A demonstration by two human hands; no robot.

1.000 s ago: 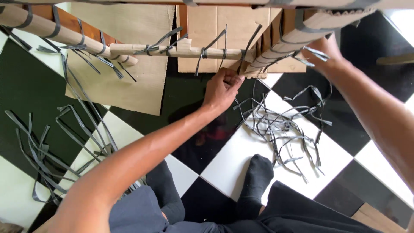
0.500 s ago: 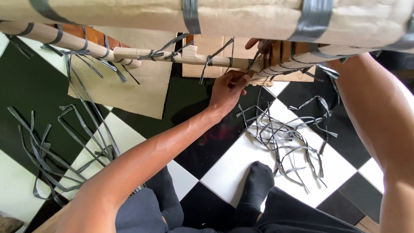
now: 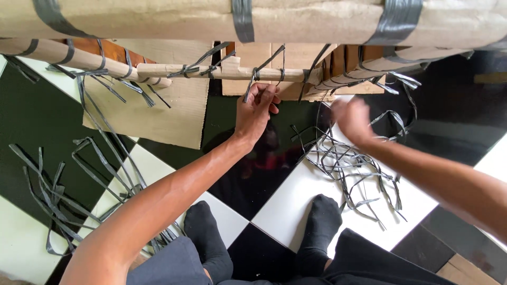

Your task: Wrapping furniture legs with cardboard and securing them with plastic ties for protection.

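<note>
Paper-wrapped wooden rails [image 3: 211,71] at frame top already carry several grey strap ties; left hand [image 3: 256,113] pinches one strap end [image 3: 252,84], blurred right hand [image 3: 351,121] grip unclear, loose strips [image 3: 348,163] remain.

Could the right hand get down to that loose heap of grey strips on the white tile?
Probably yes. The right hand hovers, blurred, just above the heap of grey strips, with nothing between them. The left hand is busy at the paper-wrapped rod.
</note>
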